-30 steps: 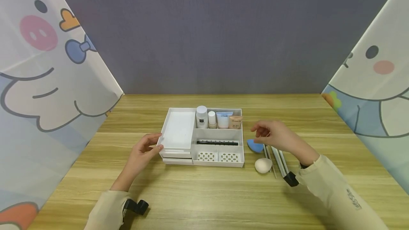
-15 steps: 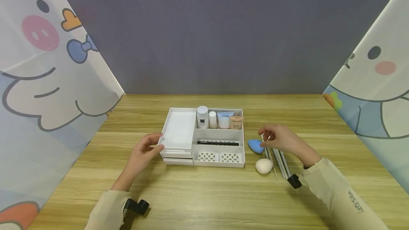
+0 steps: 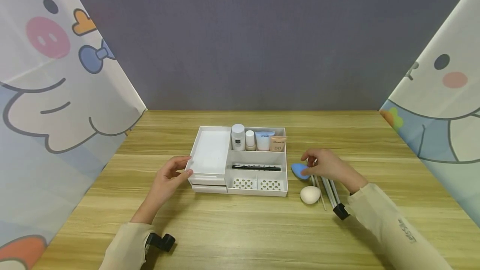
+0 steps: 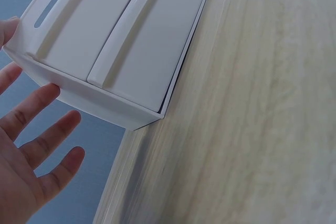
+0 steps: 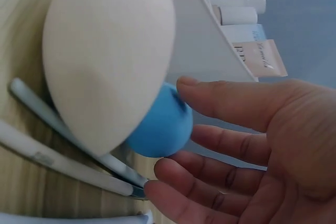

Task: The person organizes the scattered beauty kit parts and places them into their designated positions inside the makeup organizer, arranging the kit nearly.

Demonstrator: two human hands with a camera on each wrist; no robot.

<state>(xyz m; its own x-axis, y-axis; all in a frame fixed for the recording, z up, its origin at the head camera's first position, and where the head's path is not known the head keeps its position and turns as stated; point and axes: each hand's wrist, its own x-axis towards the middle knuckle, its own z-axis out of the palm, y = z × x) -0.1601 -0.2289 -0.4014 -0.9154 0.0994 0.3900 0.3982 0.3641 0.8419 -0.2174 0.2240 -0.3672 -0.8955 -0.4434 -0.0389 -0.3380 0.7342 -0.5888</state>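
1. The white box (image 3: 208, 151) sits near the middle of the tabletop (image 3: 240, 228).
2. The left hand (image 3: 168, 175) touches the box's near left corner, with its fingers loose and spread.
3. The blue sponge (image 3: 298, 171) lies on the tabletop, just beside the box's right edge.
4. The right hand (image 3: 325, 165) is half open, its thumb and bent fingers around the blue sponge's right end. I cannot tell if it grips it.
5. The cream sponge (image 3: 310, 195) lies nearer the tabletop's front edge.
6. A black pen (image 3: 256, 168) lies inside the box.
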